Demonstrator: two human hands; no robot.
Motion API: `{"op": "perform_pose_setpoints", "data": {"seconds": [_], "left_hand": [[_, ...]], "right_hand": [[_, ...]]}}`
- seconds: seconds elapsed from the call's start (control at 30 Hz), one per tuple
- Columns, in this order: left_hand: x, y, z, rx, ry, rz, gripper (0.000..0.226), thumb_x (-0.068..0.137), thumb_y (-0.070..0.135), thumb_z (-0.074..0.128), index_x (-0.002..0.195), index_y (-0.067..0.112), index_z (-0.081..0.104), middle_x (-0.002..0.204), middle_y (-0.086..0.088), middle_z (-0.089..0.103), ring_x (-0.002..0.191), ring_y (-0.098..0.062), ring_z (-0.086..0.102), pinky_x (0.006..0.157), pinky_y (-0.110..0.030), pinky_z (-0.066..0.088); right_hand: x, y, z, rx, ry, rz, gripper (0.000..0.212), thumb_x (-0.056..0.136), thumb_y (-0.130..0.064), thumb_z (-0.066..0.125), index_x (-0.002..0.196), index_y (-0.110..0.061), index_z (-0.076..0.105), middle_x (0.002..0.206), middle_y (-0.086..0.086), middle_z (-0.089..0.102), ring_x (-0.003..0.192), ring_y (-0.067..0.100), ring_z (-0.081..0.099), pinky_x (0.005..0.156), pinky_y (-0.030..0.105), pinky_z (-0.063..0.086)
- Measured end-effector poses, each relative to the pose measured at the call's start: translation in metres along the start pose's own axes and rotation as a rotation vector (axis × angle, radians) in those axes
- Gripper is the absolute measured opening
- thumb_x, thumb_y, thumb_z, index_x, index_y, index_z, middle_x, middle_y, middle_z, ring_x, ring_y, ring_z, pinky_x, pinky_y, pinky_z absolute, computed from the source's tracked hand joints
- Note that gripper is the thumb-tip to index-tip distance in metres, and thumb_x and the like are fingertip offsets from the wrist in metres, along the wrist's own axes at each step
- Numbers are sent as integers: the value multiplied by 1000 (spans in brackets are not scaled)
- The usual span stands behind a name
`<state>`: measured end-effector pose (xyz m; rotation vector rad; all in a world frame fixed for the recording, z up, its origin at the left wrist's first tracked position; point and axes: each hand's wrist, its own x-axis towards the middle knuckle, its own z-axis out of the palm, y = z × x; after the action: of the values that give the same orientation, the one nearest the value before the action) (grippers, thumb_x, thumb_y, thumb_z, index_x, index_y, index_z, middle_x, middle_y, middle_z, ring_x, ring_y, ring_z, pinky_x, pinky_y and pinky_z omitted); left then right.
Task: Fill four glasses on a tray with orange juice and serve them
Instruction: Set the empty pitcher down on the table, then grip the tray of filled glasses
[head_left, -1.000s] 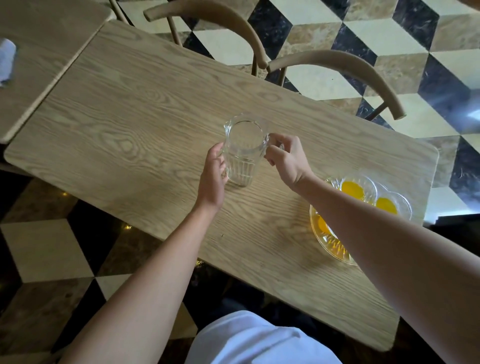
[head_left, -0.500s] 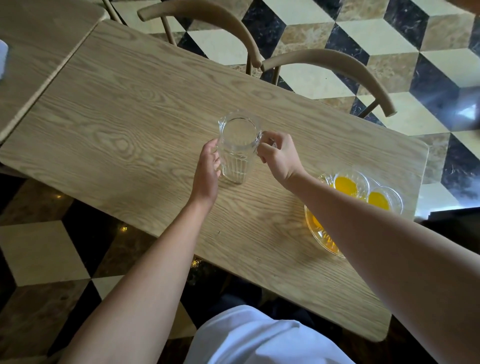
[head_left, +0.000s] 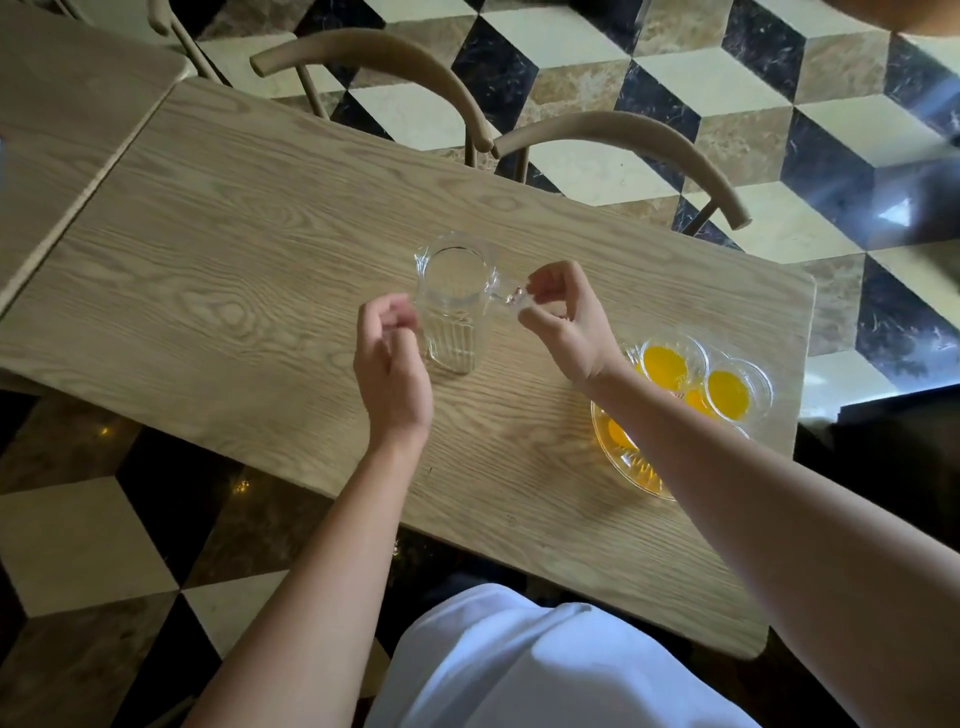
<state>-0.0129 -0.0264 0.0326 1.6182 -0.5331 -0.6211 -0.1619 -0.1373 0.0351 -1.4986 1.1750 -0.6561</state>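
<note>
Left hand (head_left: 392, 364) loosely curled, holding nothing, just beside empty pitcher (head_left: 457, 301). Right hand (head_left: 563, 322) slack at pitcher handle, grip seemingly let go. Filled glasses (head_left: 696, 379) on tray (head_left: 631, 465) at right of surface (head_left: 249, 260). Next: lift tray two-handed, level, slow.

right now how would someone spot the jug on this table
Start at the long wooden table and look to its middle, between the person's two hands. The glass jug stands upright there, clear and empty with a side handle, unlike the juice-filled glasses on the tray to its right.
</note>
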Motion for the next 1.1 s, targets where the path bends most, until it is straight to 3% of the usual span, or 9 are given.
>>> {"op": "perform_pose_setpoints", "data": {"seconds": [0.07,0.13,0.23,0.37,0.53,0.6,0.8,0.97,1.1], "left_hand": [[-26,10,7,-5,-123,150,29,87,3,44,105,19,61,93,-6,65,88,-18,62,81,-38,53],[-46,18,24,-11,-280,178,29,88,-1,44,103,14,63,90,-8,67,87,-22,65,80,-38,54],[-71,24,58,-52,-460,43,29,87,5,45,103,20,64,91,-5,70,86,-21,67,80,-37,55],[-98,8,97,-21,-568,-229,26,84,18,48,103,24,65,91,-4,71,83,-16,68,73,-31,56],[-113,-25,121,104,-552,-476,20,88,17,53,105,17,65,86,-2,72,81,-18,66,67,-30,53],[-114,-33,128,184,-528,-494,16,93,15,53,102,21,65,91,-4,72,82,-19,66,73,-35,53],[-95,-42,151,378,-452,-446,20,81,39,50,93,29,63,93,1,68,87,-20,62,91,-49,54],[-70,-53,170,218,-475,-719,45,102,43,42,141,23,51,133,-15,60,120,-33,59,104,-48,48],[-63,-64,173,138,-438,-767,47,106,34,44,152,23,43,145,-20,53,129,-40,55,111,-52,44]], "right_hand": [[-19,8,-19,36,47,37,35,71,-23,64,104,-12,61,98,-6,63,87,10,60,78,24,48],[-43,20,-40,89,82,65,30,69,-26,65,98,-17,63,94,-6,65,83,13,59,78,35,48],[-82,37,-71,113,194,130,25,71,-28,65,95,-22,63,94,-10,66,84,16,62,78,45,52],[-134,58,-106,177,414,204,17,80,-28,64,96,-25,60,99,-3,65,88,22,65,71,40,54],[-178,85,-146,210,537,303,14,89,-22,63,102,-21,59,99,-1,66,87,20,66,66,27,52],[-183,95,-164,225,568,363,11,97,-16,61,107,-16,59,102,4,65,88,20,66,69,28,51],[-166,132,-218,351,586,644,23,98,-22,57,119,-12,60,113,6,65,101,19,62,79,31,51],[-144,163,-235,485,557,743,33,104,-20,49,134,-19,61,131,1,58,126,20,52,93,37,45],[-137,182,-235,420,497,701,44,107,-23,45,151,-20,47,151,5,49,138,24,46,108,43,44]]}}
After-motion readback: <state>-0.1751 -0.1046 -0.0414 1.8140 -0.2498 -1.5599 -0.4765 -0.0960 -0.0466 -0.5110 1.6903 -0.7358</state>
